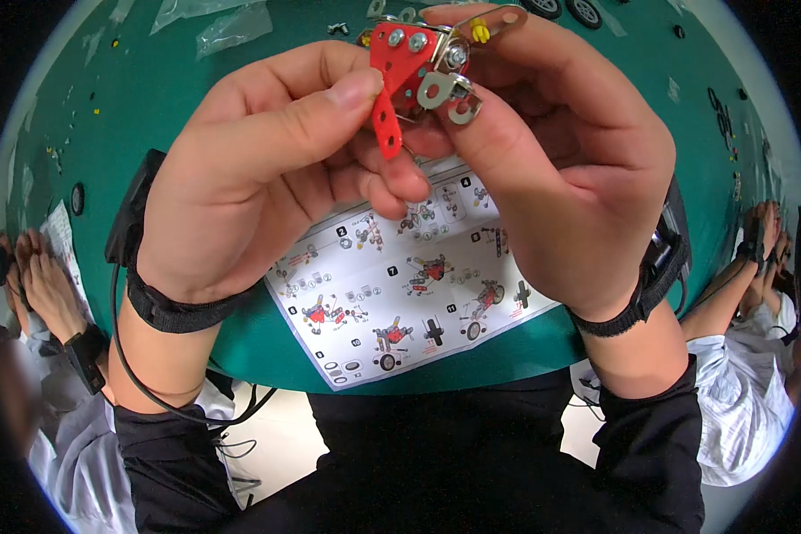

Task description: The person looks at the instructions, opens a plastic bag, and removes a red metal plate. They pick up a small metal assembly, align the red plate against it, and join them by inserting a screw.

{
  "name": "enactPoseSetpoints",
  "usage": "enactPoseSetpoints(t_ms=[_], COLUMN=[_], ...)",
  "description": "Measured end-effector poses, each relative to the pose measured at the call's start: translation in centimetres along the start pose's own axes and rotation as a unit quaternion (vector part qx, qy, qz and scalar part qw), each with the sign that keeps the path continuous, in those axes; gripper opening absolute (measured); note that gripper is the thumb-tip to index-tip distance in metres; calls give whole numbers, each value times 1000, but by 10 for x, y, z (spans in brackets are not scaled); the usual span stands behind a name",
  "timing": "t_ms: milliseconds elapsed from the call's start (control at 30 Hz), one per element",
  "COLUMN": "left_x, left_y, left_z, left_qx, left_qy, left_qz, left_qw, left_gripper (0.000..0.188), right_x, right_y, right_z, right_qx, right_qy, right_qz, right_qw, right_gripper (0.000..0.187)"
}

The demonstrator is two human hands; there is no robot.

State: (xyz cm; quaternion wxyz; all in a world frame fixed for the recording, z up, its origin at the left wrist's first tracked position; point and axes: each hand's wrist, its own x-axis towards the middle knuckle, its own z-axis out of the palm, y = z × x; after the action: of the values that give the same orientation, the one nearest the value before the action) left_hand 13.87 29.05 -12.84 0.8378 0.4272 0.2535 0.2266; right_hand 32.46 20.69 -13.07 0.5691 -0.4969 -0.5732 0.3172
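Note:
Both hands hold a small toy model above the table, made of red perforated plates and silvery metal brackets joined by bolts. My left hand pinches the red plate between thumb and fingers, and a red perforated strip hangs down beside its thumb. My right hand grips the metal side, its thumb beneath the rounded silver brackets. A yellow piece sits on the metal strip at the top right. The right fingertips are partly hidden behind the model.
Under my hands lies a printed instruction sheet with assembly drawings, on a green table. Black wheels and clear plastic bags lie at the far side. Another wheel is at left. Other people's hands rest at both sides.

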Motion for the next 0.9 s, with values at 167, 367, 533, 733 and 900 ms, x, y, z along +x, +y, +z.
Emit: enactPoseSetpoints(t_ms=[167, 367, 533, 733, 900], left_x=[1, 0, 1, 3, 3], left_y=[1, 7, 3, 0, 1], left_z=[0, -2, -1, -3, 0], left_qx=[11, 71, 43, 8, -8], left_qy=[9, -24, 5, -25, -10], left_qz=[-6, -1, -8, -16, -30], left_qw=[1000, 997, 999, 1000, 999], left_gripper=[33, 32, 30, 33, 38], right_x=[-1, -1, -1, 0, 0], right_y=[2, 1, 3, 3, 3], right_z=[1, 0, 1, 1, 0], right_qx=[1, 2, 0, -1, -2], right_qy=[0, 4, 6, 7, 8], right_qz=[1, -2, -3, -5, -7], right_qw=[1000, 1000, 1000, 1000, 1000], right_gripper=[31, 32, 32, 33, 33])
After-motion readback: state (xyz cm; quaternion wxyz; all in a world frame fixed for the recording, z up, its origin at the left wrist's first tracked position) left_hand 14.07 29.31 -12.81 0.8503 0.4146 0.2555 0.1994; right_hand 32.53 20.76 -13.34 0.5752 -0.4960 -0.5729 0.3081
